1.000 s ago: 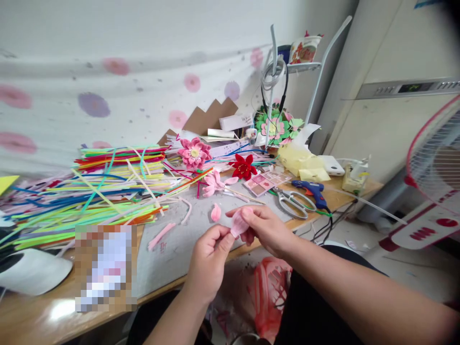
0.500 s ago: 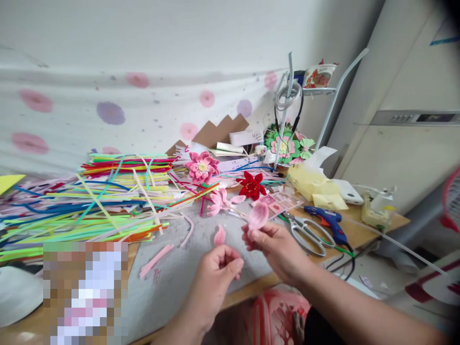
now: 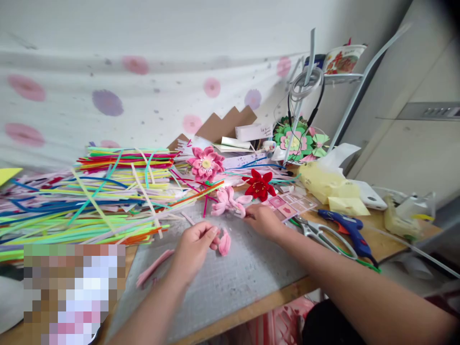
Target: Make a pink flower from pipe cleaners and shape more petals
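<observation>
My left hand (image 3: 197, 247) is closed in a pinch at a pink fuzzy petal (image 3: 224, 243), above the grey cutting mat (image 3: 247, 282). To the right, my right hand (image 3: 265, 221) reaches over the mat with its fingers closed at the stem end of a light pink pipe-cleaner flower (image 3: 226, 201); its fingertips are partly hidden. A red flower (image 3: 259, 185) and a darker pink flower (image 3: 206, 164) stand just behind. Pink pipe-cleaner strips (image 3: 154, 268) lie on the mat left of my left hand.
Bundles of coloured pipe cleaners (image 3: 118, 191) cover the left side. Scissors (image 3: 323, 235) and a blue glue gun (image 3: 347, 232) lie at the right, near a yellow plastic bag (image 3: 321, 182). A metal rack (image 3: 345, 110) with a paper bowl (image 3: 345, 60) stands behind.
My right hand has moved forward to the pink flower, and the petal it held is gone from its fingers. My left hand has shifted left and forward and now has a petal at its fingertips.
</observation>
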A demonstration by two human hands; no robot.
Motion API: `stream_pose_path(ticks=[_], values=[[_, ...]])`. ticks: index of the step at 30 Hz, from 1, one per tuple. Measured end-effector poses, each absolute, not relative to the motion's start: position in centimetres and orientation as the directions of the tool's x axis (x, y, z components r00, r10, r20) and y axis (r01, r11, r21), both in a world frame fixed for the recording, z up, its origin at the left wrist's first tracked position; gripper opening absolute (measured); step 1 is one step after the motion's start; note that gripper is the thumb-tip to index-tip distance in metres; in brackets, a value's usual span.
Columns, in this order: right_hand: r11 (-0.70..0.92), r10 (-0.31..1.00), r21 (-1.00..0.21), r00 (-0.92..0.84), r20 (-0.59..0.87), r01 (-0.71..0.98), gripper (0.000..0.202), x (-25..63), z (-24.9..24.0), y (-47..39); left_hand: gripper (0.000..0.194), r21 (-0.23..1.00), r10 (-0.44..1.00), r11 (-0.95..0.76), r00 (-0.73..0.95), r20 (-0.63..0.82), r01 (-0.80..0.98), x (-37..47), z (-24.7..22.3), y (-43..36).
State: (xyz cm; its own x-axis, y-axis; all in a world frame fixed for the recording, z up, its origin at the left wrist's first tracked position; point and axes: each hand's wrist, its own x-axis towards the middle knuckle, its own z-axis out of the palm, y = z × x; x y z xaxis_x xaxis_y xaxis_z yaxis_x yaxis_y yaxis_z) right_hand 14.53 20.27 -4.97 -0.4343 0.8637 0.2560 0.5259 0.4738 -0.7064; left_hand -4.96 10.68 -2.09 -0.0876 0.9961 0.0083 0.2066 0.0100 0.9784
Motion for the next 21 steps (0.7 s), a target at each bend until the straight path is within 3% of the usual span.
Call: stream_pose_path(ticks=[6,8,10,13,17,21], values=[[0.376,0.903,-0.802,-0.378,0.205,0.464,0.019,13.9,-2.9,18.0,0.015,0.998,0.998,-0.005,-0.07,0.009,0.059,-4.7,-2.2,10.5],[0.333,0.894,-0.892,-0.403,0.196,0.305,0.025,13.4,-1.8,16.1,0.019,0.997,0.998,-0.007,-0.056,0.003,-0.078,-4.3,-2.0,10.3],[0.221,0.867,-0.975,-0.459,0.194,0.005,0.023,12.7,-0.9,13.9,0.024,0.965,0.999,-0.046,-0.036,0.038,-0.259,-3.8,-1.7,10.0],[0.094,0.811,-0.964,-0.543,0.218,-0.248,0.02,11.8,0.1,11.1,0.022,0.843,0.992,-0.105,0.001,0.124,-0.527,-3.1,-1.2,9.2],[0.103,0.812,-0.959,-0.535,0.235,-0.265,0.019,11.4,0.9,8.8,0.03,0.708,0.984,-0.063,0.073,0.16,-0.704,-2.8,0.1,7.4],[0.168,0.798,-0.961,-0.543,0.264,-0.219,0.017,11.7,0.9,7.5,0.044,0.693,0.993,-0.034,0.056,0.107,-0.72,-2.9,1.1,5.9]])
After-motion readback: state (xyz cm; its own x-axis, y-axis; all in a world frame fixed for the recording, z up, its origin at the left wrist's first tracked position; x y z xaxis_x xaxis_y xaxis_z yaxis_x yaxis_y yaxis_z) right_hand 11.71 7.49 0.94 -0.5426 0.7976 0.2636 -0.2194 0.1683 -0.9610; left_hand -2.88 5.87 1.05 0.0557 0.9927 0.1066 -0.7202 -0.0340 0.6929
